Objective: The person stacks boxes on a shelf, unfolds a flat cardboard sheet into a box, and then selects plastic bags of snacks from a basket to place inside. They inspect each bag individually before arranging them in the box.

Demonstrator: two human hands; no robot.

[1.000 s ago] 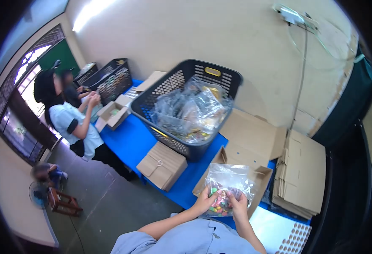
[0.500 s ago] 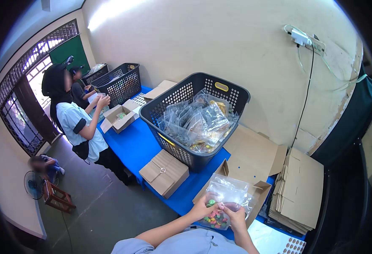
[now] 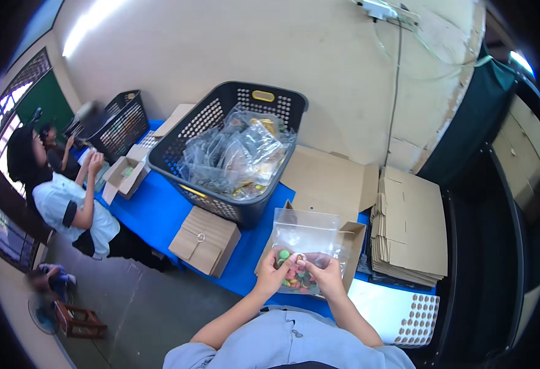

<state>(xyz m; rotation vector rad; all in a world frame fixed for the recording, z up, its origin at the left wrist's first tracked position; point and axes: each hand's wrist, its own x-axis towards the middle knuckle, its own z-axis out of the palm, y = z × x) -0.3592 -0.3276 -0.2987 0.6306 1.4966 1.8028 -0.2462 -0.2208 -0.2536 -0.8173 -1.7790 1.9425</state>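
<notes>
A big dark laundry basket (image 3: 220, 147) full of clear packets stands near the middle of the blue table (image 3: 159, 212), with a closed cardboard box (image 3: 205, 241) at the table's front edge just beside it. A second dark basket (image 3: 119, 126) sits at the far left end. Flattened cartons (image 3: 411, 224) are stacked at the right end, a sticker sheet (image 3: 417, 320) in front of them. A co-worker (image 3: 67, 203) stands along the left side by a small open box (image 3: 122, 175).

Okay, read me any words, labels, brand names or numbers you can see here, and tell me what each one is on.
None can be read.
Yellow tag on the basket: too small to read.
Round stickers on the sheet: too small to tell.
Clear bag in both hands: no print shows.
</notes>
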